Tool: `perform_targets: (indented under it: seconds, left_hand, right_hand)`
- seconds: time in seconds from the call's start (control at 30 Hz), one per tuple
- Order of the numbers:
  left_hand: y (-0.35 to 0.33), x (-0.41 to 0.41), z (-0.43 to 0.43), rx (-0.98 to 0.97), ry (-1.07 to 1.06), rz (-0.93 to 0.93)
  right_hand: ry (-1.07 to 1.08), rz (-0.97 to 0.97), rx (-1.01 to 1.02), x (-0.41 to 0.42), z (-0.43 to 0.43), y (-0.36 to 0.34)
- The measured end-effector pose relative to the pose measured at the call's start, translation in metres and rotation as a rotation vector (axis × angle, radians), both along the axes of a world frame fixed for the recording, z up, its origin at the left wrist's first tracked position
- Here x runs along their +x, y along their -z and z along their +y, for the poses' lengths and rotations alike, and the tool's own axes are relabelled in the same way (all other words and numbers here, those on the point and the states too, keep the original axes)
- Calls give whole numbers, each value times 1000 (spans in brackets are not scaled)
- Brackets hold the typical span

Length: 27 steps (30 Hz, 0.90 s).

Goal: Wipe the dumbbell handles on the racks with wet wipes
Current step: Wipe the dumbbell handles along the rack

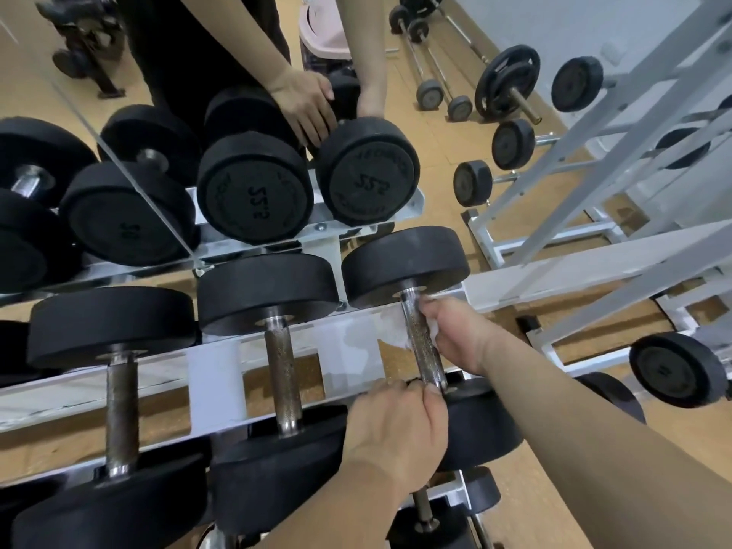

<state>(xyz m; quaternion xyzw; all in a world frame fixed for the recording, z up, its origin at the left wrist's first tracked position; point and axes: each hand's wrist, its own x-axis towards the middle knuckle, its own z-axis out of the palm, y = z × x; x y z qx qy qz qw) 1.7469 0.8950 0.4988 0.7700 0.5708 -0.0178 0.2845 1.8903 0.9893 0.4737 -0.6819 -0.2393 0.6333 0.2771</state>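
Observation:
Three black dumbbells lie across the white rack rails [214,374]. On the rightmost dumbbell [404,267], my right hand [455,334] holds a white wet wipe [396,330] wrapped round the upper part of its knurled steel handle [422,342]. My left hand [396,422] rests on the near black head of that dumbbell [483,429], fingers curled over its top edge by the handle's near end. The middle dumbbell handle [283,374] and the left dumbbell handle [121,410] are bare.
A wall mirror [119,65] right behind the rack reflects the dumbbells and my arms. To the right stands a white metal rack [594,160] with small dumbbells. Barbells [431,69] lie on the wooden floor. A lower tier holds smaller dumbbells [427,513].

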Motion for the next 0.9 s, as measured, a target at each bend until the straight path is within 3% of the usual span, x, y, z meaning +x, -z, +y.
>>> perform_targets:
  seconds: [0.13, 0.2, 0.33, 0.4, 0.5, 0.73, 0.8, 0.9]
  left_hand:
    - [1, 0, -2, 10, 20, 12]
    - [1, -1, -3, 17, 28, 12]
    - [2, 0, -3, 51, 33, 10]
    - [4, 0, -2, 65, 35, 14]
    - [3, -1, -1, 77, 77, 26]
    - [8, -3, -1, 144, 179, 75]
    - [10, -2, -2, 158, 191, 73]
    - [10, -2, -3, 171, 169, 89]
  right_hand:
    - [-379, -232, -200, 11, -23, 0]
    - [-474, -258, -243, 14, -22, -4]
    - [-153, 36, -82, 4, 4, -5]
    - [-56, 70, -15, 0, 15, -1]
    - [-141, -6, 14, -2, 11, 1]
    - [-606, -442, -126, 8, -26, -19]
    - [-578, -476, -129, 16, -30, -26]
    - [-290, -320, -97, 30, -37, -44]
